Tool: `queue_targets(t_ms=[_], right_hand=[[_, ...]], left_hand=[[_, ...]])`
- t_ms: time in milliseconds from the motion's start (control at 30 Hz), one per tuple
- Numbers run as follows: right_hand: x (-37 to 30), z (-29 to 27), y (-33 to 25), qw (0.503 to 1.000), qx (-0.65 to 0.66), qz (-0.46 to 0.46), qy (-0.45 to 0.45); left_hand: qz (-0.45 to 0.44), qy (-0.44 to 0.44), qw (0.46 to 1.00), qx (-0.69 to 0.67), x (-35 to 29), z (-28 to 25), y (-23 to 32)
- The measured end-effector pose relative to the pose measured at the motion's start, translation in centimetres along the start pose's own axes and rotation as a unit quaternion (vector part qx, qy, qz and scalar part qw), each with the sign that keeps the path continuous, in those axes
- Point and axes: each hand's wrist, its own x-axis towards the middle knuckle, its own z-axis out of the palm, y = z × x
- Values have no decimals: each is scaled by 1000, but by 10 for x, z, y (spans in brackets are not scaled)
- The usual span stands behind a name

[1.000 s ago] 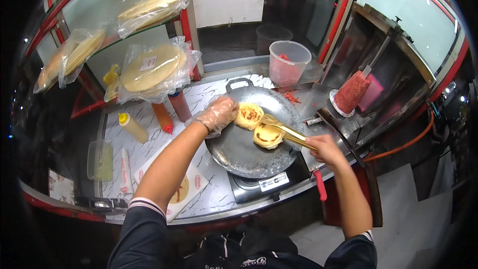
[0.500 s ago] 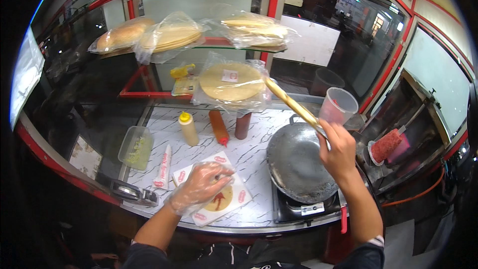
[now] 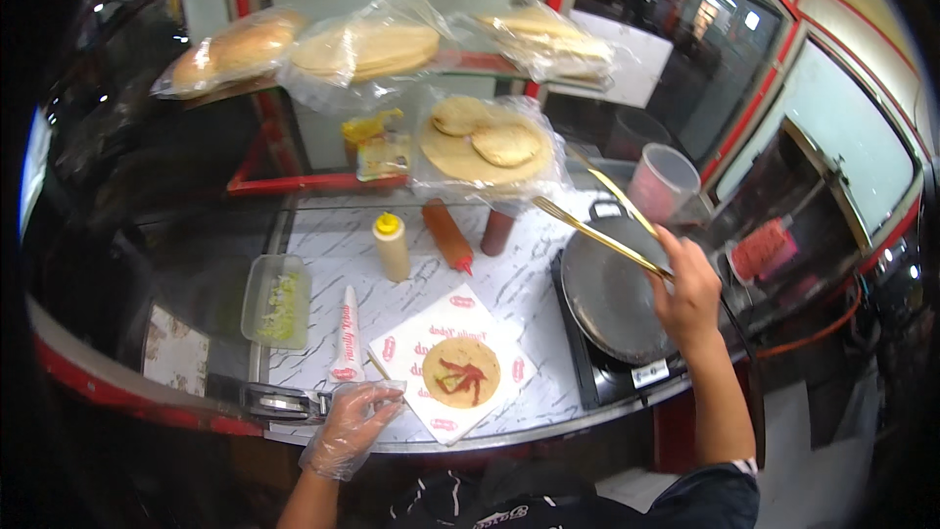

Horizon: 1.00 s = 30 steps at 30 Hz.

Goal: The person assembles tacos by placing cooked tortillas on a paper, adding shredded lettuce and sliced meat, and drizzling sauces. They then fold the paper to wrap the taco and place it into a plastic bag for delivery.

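Observation:
My right hand (image 3: 691, 284) grips gold tongs (image 3: 607, 238) over the black pan (image 3: 627, 304); their two arms are spread apart, with nothing between the tips. Beyond the tips, two small round flatbreads (image 3: 506, 145) lie on a bagged stack of larger flatbreads (image 3: 446, 159). In a clear plastic glove, my left hand (image 3: 352, 421) is at the counter's front edge with fingers apart, holding nothing. To its right, a printed paper sheet (image 3: 458, 309) bears a small flatbread (image 3: 487, 353) topped with red sauce (image 3: 468, 377) and some green bits.
Sauce bottles (image 3: 392, 253) stand behind the sheet. On the left are a tub of shredded greens (image 3: 284, 309), a paper sleeve (image 3: 349, 338) and a metal device (image 3: 284, 402). The pan sits on a stove (image 3: 597, 382). Bagged breads (image 3: 367, 49) fill the shelf; a meat spit (image 3: 759, 250) stands right.
My left hand has moved from over the sauced flatbread to the lower left. The tongs have spread apart, and two small flatbreads now lie on the bagged stack. The view has shifted.

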Motion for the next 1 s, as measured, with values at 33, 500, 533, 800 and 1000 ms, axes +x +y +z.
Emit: queue_targets(t_ms=[33,500,533,800,1000], right_hand=[[-40,-17,10,998,21,56,4],[-344,18,30,951,72,294,-68],[-353,19,33,950,83,293,-62],[-384,55,17,826,270,495,12],[-388,-20,91,769,383,504,89]], left_hand=[[-18,-20,1000,-11,0,2,-3],[-72,-60,993,-75,0,85,29],[-88,-56,991,-85,-4,94,33],[-125,-6,991,-48,-44,156,65],[-143,50,988,-33,-76,176,68]])
